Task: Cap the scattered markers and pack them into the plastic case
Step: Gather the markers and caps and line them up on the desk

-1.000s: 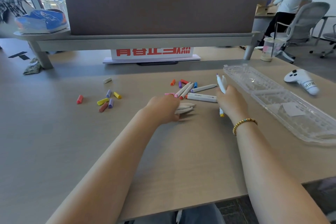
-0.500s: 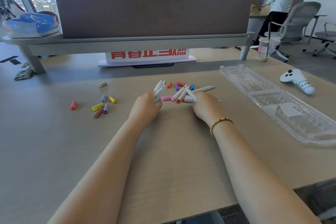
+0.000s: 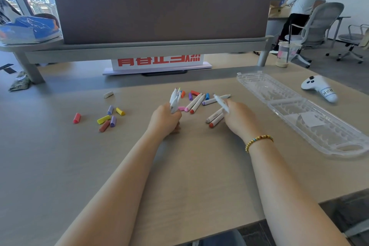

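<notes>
White marker barrels dominate mid-frame. The left hand (image 3: 166,119) holds a bunch of uncapped markers (image 3: 175,100) upright in a closed grip, tips up; their number cannot be told. The right hand (image 3: 238,117) pinches one marker (image 3: 221,103), tilted up-left. Five capped markers (image 3: 196,103) lie on the table (image 3: 60,166) between and beneath the hands. Seven loose caps (image 3: 103,120) sit left of centre. The clear plastic case (image 3: 299,114) lies open at right.

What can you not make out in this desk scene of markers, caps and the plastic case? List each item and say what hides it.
Head view only:
- Left hand: the bundle of markers overlaps, so the count is unclear.
- Right hand: it covers the lower end of the marker it grips.
- Plastic case: the paper slip print is too small.
</notes>
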`<state>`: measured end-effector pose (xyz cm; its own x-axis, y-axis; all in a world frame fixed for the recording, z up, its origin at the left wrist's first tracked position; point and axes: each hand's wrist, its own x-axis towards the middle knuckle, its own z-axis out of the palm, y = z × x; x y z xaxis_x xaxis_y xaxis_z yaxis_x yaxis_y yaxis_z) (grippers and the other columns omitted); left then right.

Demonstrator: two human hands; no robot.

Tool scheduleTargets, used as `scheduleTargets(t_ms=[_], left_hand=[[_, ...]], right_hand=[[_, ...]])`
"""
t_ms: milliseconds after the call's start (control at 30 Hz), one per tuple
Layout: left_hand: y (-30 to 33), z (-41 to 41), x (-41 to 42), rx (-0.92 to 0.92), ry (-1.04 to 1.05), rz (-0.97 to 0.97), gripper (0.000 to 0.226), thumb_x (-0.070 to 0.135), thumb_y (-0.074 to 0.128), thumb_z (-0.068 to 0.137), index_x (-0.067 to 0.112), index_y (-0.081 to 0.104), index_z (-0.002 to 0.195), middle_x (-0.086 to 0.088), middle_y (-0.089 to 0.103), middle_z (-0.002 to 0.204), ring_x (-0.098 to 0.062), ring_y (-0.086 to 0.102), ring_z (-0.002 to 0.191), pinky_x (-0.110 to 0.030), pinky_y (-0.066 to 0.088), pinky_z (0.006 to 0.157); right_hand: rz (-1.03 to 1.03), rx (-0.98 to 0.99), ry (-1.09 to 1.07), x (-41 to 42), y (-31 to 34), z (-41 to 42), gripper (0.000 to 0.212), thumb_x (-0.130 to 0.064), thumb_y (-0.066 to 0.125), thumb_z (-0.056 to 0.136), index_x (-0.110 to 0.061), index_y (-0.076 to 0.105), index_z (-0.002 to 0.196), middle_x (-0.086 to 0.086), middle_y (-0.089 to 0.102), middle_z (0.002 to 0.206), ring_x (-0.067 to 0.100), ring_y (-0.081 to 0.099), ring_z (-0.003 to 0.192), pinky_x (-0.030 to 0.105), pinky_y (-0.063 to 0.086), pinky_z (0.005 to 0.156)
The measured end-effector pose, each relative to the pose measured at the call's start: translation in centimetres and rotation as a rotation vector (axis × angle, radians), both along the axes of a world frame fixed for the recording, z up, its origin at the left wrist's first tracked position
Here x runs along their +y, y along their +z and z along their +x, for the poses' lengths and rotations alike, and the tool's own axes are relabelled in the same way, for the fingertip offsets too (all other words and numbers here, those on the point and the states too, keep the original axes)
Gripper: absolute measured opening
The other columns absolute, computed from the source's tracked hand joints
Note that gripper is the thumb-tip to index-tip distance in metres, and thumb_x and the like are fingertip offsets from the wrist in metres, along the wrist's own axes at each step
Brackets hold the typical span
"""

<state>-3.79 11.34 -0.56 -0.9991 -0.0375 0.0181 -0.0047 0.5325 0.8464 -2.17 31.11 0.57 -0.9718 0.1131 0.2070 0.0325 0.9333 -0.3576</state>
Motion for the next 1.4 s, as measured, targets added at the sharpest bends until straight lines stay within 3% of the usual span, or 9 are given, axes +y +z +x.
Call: scheduleTargets(t_ms=[100, 200, 300, 433, 667, 967, 1033, 1200, 1400], left_hand=[[0.2, -0.1, 0.4, -0.019, 0.016, 0.048, 0.007, 0.013, 0.044, 0.092, 0.011, 0.046, 0.085, -0.004, 0.054, 0.068, -0.015, 0.052, 0.051, -0.021, 0.042, 0.042], [0.4, -1.2, 0.8, 0.039, 0.033, -0.167, 0.021, 0.017, 0.046, 0.090, 0.014, 0.038, 0.071, 0.000, 0.041, 0.064, -0.016, 0.038, 0.054, -0.025, 0.029, 0.048], [1.0, -2.2, 1.8, 0.089, 0.058, -0.283, 0.008, 0.021, 0.049, 0.091, 0.014, 0.045, 0.089, -0.001, 0.048, 0.075, -0.022, 0.048, 0.068, -0.027, 0.037, 0.058], [1.9, -4.1, 3.7, 0.132, 0.031, -0.401, 0.023, 0.025, 0.049, 0.092, 0.011, 0.053, 0.110, -0.003, 0.053, 0.084, -0.022, 0.055, 0.074, -0.030, 0.046, 0.064], [1.6, -6.1, 5.8, 0.012, -0.038, -0.601, 0.037, 0.038, 0.057, 0.089, 0.010, 0.053, 0.112, -0.007, 0.057, 0.100, -0.022, 0.052, 0.082, -0.031, 0.042, 0.067], [3.1, -6.5, 7.2, -0.058, -0.182, -0.843, 0.045, 0.019, 0.049, 0.092, 0.011, 0.042, 0.136, -0.008, 0.062, 0.109, -0.025, 0.057, 0.104, -0.033, 0.042, 0.072], [3.0, -6.4, 7.0, -0.092, -0.199, -0.815, 0.043, 0.021, 0.052, 0.090, 0.011, 0.048, 0.132, -0.004, 0.063, 0.086, -0.023, 0.060, 0.094, -0.032, 0.046, 0.071], [2.5, -6.0, 6.2, -0.118, -0.174, -0.623, 0.028, 0.033, 0.054, 0.087, 0.010, 0.051, 0.071, 0.001, 0.057, 0.055, -0.016, 0.056, 0.057, -0.025, 0.049, 0.063], [3.3, -4.9, 5.1, -0.193, -0.031, -0.123, 0.021, 0.027, 0.051, 0.087, 0.010, 0.049, 0.075, 0.000, 0.055, 0.057, -0.013, 0.046, 0.050, -0.023, 0.038, 0.048]], right_hand=[[-0.068, 0.072, -0.184, -1.0, 0.2, -0.4, 0.029, -0.012, 0.043, 0.097, -0.008, 0.052, 0.124, 0.013, 0.064, 0.105, 0.031, 0.062, 0.093, 0.030, 0.041, 0.066], [-0.132, 0.013, -0.236, -2.5, -0.4, -1.2, 0.026, -0.023, 0.046, 0.098, -0.005, 0.052, 0.115, 0.012, 0.065, 0.104, 0.029, 0.063, 0.093, 0.030, 0.040, 0.064], [-0.161, 0.008, -0.275, -3.1, -0.9, -1.8, 0.043, -0.042, 0.052, 0.092, -0.006, 0.045, 0.116, 0.011, 0.064, 0.106, 0.029, 0.063, 0.094, 0.030, 0.040, 0.063], [-0.143, -0.049, -0.320, -3.1, -0.7, -2.3, 0.073, -0.060, 0.057, 0.081, -0.004, 0.040, 0.125, 0.013, 0.053, 0.119, 0.027, 0.059, 0.102, 0.030, 0.040, 0.070], [-0.144, -0.196, -0.315, -1.8, -0.1, -3.3, 0.042, -0.014, 0.057, 0.086, -0.001, 0.044, 0.124, 0.015, 0.058, 0.115, 0.027, 0.060, 0.102, 0.029, 0.044, 0.068], [0.035, -0.217, -0.200, -1.5, 1.6, -2.3, 0.034, -0.002, 0.042, 0.092, -0.002, 0.047, 0.126, 0.014, 0.057, 0.124, 0.029, 0.057, 0.113, 0.032, 0.045, 0.085], [0.091, -0.215, -0.181, -1.6, 1.7, -2.0, 0.034, -0.004, 0.041, 0.093, -0.005, 0.050, 0.126, 0.012, 0.057, 0.124, 0.028, 0.056, 0.115, 0.030, 0.044, 0.082], [0.095, -0.255, -0.186, -1.4, 1.9, -1.9, 0.029, -0.008, 0.045, 0.093, -0.009, 0.055, 0.120, 0.008, 0.062, 0.116, 0.025, 0.060, 0.107, 0.028, 0.040, 0.071], [-0.087, -0.097, -0.232, -0.4, 1.6, -2.7, 0.032, -0.022, 0.046, 0.088, -0.015, 0.056, 0.118, 0.007, 0.070, 0.093, 0.027, 0.065, 0.083, 0.027, 0.045, 0.064]])
